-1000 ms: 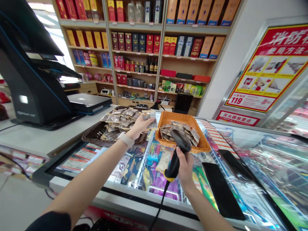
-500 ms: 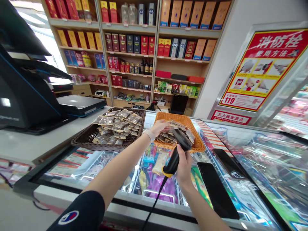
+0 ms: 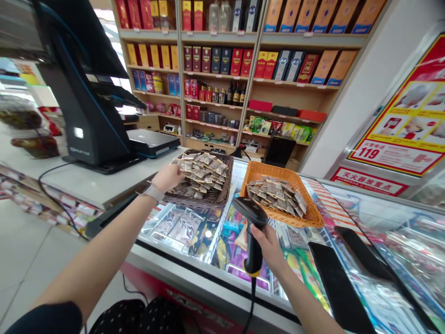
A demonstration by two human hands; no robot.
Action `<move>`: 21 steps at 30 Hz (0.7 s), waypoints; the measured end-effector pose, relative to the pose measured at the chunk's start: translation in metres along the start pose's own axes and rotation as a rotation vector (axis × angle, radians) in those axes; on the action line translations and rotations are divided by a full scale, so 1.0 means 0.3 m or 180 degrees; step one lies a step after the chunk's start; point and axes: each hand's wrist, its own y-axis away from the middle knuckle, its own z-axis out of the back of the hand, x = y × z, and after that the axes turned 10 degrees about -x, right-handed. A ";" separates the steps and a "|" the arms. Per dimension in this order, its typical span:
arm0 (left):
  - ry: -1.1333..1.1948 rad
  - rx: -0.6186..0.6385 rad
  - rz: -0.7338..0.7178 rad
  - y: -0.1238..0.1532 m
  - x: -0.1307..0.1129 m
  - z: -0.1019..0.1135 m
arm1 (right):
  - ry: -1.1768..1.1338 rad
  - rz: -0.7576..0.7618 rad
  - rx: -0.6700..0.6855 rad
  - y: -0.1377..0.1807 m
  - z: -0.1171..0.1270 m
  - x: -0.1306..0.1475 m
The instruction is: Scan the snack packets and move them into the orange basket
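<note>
My right hand (image 3: pixel 267 241) is wrapped round the grip of a black barcode scanner (image 3: pixel 253 246) with a yellow ring at its base. The scanner stands nearly upright over the glass freezer top, in front of an orange wicker basket (image 3: pixel 316 215). Small flat clear packets (image 3: pixel 274 190) lie heaped in that basket. At the left side of a dark brown wicker basket (image 3: pixel 227 188), my left hand (image 3: pixel 168 177) touches a second heap of packets (image 3: pixel 205 171). Its fingers are curled in; what they hold, if anything, is hidden.
A glass-topped freezer (image 3: pixel 194 250) carries both baskets, with bagged goods under the glass. Two dark phone-like slabs, one nearer (image 3: pixel 337 283) and one farther (image 3: pixel 363 253), lie at right. A black checkout scale (image 3: pixel 153 141) stands on the left counter (image 3: pixel 104 185). The scanner's cable (image 3: pixel 252 306) hangs down.
My left hand has left the orange basket and moved left to the brown basket. The scanner in my right hand has drawn back from the orange basket and turned more upright. The view has swung left.
</note>
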 end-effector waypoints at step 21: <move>-0.0090 0.0559 0.0493 0.029 -0.004 -0.058 | 0.0132 -0.0040 0.0564 0.016 -0.009 -0.030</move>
